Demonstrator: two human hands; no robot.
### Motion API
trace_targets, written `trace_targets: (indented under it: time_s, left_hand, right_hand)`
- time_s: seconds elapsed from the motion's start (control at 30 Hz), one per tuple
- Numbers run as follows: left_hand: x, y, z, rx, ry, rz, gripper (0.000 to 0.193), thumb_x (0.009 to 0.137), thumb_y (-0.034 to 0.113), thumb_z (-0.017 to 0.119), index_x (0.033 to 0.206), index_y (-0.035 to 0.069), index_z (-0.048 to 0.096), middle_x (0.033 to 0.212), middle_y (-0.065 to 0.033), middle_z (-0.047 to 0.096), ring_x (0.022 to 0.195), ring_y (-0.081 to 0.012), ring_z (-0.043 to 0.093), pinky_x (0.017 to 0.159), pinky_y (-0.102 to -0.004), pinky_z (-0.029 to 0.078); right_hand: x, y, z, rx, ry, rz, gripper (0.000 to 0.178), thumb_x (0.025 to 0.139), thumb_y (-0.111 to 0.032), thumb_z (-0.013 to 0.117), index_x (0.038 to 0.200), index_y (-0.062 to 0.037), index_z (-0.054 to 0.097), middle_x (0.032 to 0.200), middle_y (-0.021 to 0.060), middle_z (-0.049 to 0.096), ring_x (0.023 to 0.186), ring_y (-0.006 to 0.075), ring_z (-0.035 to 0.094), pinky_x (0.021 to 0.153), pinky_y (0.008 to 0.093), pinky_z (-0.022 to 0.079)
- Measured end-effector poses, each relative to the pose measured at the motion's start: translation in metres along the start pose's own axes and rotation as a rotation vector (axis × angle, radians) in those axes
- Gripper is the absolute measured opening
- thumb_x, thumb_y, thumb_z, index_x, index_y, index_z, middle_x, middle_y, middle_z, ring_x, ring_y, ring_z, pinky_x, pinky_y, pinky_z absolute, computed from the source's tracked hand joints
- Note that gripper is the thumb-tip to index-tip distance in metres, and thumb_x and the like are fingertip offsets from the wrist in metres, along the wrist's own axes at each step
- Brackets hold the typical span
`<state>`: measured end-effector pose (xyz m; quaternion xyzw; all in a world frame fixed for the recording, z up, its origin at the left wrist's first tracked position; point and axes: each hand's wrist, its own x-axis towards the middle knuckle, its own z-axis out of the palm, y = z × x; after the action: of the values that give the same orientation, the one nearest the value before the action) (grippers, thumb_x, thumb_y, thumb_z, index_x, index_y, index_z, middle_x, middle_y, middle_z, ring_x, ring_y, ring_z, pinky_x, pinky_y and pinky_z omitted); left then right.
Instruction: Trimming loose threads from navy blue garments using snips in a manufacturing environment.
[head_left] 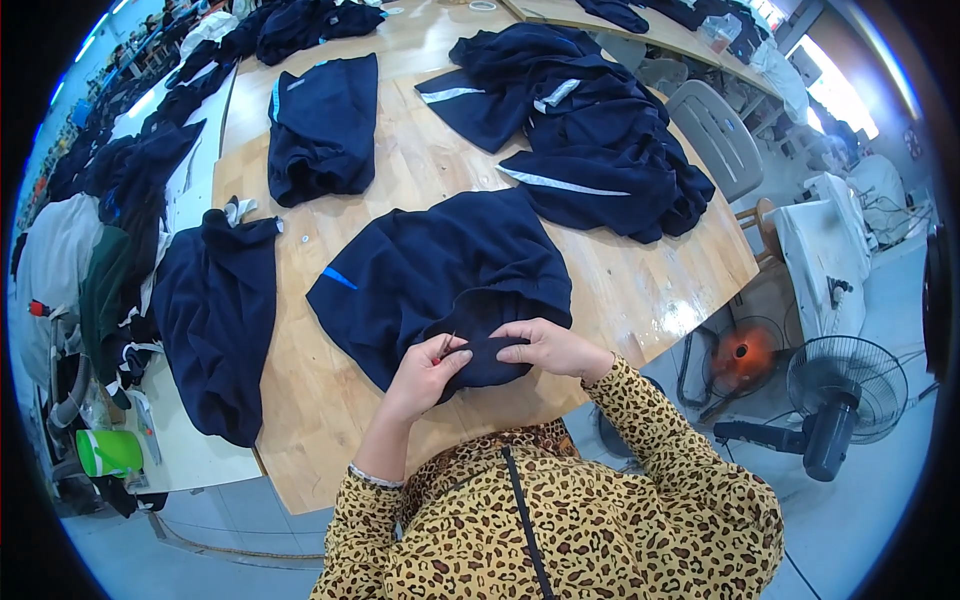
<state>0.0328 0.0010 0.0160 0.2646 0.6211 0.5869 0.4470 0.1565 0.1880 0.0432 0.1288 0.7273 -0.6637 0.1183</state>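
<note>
A navy garment (440,250) with a small bright blue stripe lies bunched on the wooden table in front of me, its banded opening towards me. My left hand (427,372) is closed on the near edge of that band, thumb on top. A small tool with a thin dark tip and a bit of red, possibly thread snips (447,346), shows between its fingers; most of it is hidden. My right hand (545,350) pinches the same band a little to the right, thumb on top and fingers underneath. Between the two hands the band is stretched flat.
More navy garments lie around: a folded one (325,130) at the far left, a heap with white stripes (600,130) at the far right, another (220,320) over the left edge. Right of the wooden table (690,290) stand a black fan (845,400) and a grey chair (715,140).
</note>
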Motion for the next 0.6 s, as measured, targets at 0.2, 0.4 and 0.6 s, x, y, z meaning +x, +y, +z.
trace_targets:
  time_s: [0.2, 0.4, 0.6]
  left_hand:
    - [0.006, -0.006, 0.0, -0.304, -0.017, -0.172, 0.013, 0.088, 0.013, 0.061, 0.092, 0.001, 0.064, 0.085, 0.0012, 0.062, 0.075, -0.0052, 0.054, 0.07, -0.0206, 0.045]
    - [0.005, -0.007, 0.0, -0.45, 0.017, -0.263, 0.014, 0.088, 0.014, 0.059, 0.09, 0.002, 0.064, 0.085, -0.0005, 0.064, 0.075, -0.007, 0.057, 0.071, -0.0207, 0.046]
    - [0.004, -0.014, 0.003, -0.414, 0.02, -0.217, 0.014, 0.087, 0.014, 0.059, 0.091, 0.002, 0.065, 0.086, -0.001, 0.065, 0.076, -0.0076, 0.058, 0.071, -0.0207, 0.046]
  right_hand:
    - [-0.002, 0.019, 0.001, 0.482, -0.083, 0.076, 0.017, 0.091, -0.013, 0.058, 0.103, -0.0028, 0.064, 0.095, -0.0011, 0.064, 0.082, 0.0044, 0.056, 0.076, 0.02, 0.046]
    - [0.004, 0.01, 0.015, -0.118, 0.245, -0.199, 0.026, 0.08, -0.01, 0.067, 0.105, -0.0025, 0.065, 0.087, 0.0039, 0.065, 0.079, 0.0114, 0.06, 0.075, 0.0224, 0.046]
    - [0.008, 0.007, 0.034, -0.199, 0.435, -0.318, 0.015, 0.079, -0.006, 0.067, 0.093, -0.0027, 0.067, 0.081, 0.0068, 0.064, 0.074, 0.0185, 0.061, 0.071, 0.0275, 0.047]
